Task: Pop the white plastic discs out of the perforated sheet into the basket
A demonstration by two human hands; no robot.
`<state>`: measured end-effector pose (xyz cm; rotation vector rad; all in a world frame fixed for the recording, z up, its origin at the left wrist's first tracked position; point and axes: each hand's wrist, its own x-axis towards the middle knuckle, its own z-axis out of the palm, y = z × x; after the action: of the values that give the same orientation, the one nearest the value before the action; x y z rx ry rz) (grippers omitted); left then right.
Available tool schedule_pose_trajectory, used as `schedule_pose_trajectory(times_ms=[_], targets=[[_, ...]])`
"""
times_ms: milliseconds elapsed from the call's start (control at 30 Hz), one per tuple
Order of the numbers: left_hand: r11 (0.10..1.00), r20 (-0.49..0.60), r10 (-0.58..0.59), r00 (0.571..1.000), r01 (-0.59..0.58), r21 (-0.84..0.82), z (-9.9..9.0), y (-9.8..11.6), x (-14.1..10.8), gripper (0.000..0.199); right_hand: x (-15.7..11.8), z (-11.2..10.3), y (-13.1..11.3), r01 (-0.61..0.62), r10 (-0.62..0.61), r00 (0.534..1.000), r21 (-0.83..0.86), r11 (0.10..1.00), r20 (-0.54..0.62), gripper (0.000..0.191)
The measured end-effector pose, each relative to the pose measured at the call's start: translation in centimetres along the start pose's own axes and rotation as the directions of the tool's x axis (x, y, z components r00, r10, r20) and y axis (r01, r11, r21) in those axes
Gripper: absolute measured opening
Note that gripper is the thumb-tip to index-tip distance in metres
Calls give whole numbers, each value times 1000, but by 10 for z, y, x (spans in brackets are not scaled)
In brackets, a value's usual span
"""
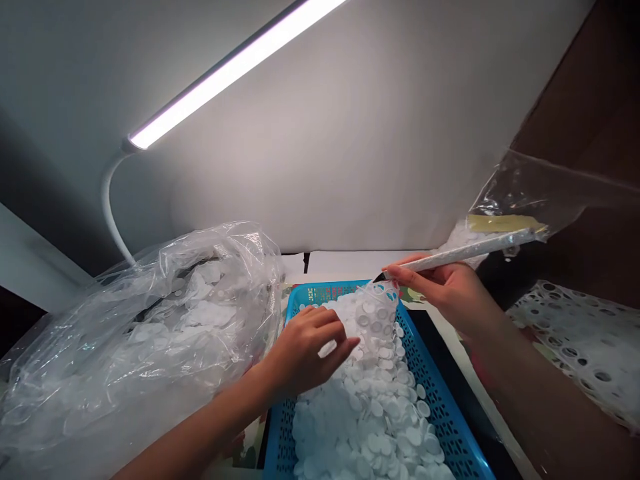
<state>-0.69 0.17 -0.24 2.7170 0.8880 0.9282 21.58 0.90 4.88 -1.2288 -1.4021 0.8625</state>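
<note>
My right hand (443, 287) grips a long white pen-like tool (465, 253) with a dark pointed tip. That tip points down-left at the far end of a blue plastic basket (453, 427). White round discs (383, 407) fill the basket. Just below the tip lies a thin white piece with ring shapes (375, 317), among or on the discs. My left hand (310, 347) hovers over the basket's left side. Its fingers are half curled, the thumb stands a little apart, and nothing shows in it.
Left of the basket bulges a big clear plastic bag (200, 347) of white pieces. On the right lies a white sheet full of round holes (585, 340), with another clear bag (530, 193) behind. A lit lamp (235, 70) on a bent neck hangs above, before a pale wall.
</note>
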Motion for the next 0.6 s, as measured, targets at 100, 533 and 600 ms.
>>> schedule_pose_trajectory(times_ms=[100,533,600], targets=[[948,-6,-221,975,213,-238,-7,5,2,15,-4,6,-1,8,-14,997,69,998,82,25],[571,56,-335,941,250,-782,-5,17,2,30,-17,22,-3,-150,74,948,228,962,310,27],[572,35,-341,939,237,-785,-5,20,1,31,-16,23,-2,-156,82,952,234,960,295,27]])
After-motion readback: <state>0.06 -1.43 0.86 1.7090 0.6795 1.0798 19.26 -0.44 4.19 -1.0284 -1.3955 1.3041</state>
